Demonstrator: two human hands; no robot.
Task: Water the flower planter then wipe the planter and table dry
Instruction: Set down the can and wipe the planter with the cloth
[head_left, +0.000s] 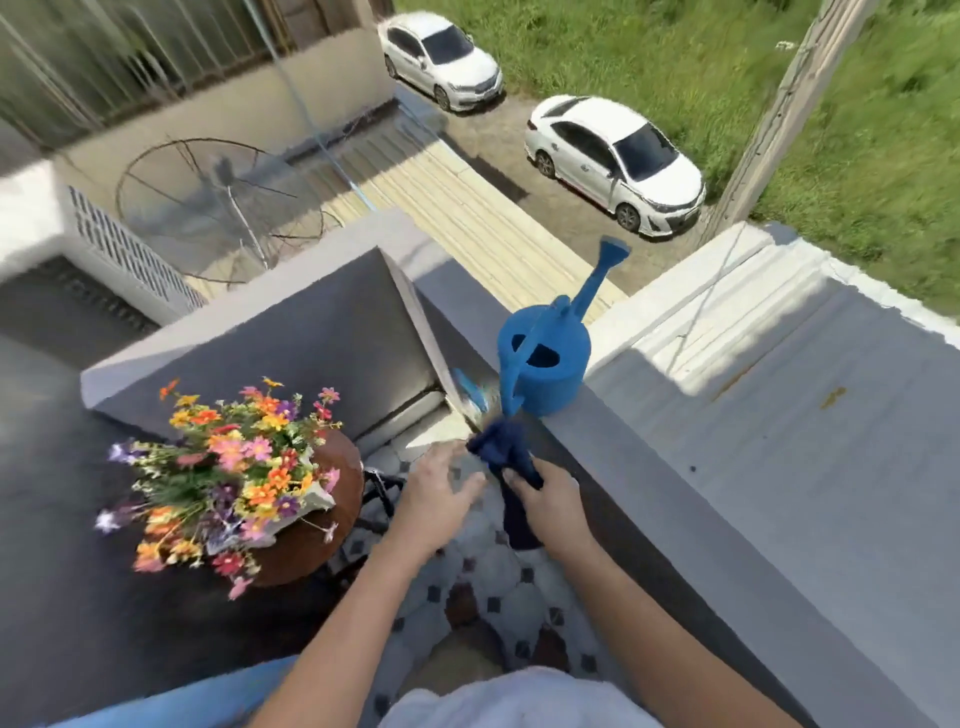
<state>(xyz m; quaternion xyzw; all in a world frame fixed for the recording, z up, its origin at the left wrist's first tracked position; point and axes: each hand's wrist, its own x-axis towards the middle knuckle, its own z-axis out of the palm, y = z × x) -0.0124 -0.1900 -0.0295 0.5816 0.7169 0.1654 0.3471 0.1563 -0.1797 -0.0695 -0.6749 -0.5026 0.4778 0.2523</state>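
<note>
My right hand (550, 501) grips one dark-blue cloth (511, 462); my left hand (434, 493) is spread, empty; one blue plastic watering can (545, 358) stands on the ledge.

No readable text, label, brand, number or sign is found anywhere in the view. The number plates of the two white cars (615, 161) parked below are too small and blurred to be read, and no badge on either can be made out. No lettering is seen on the blue plastic watering can (545, 358) standing on the grey ledge, and none is seen on the dark blue cloth (506, 452).
</note>
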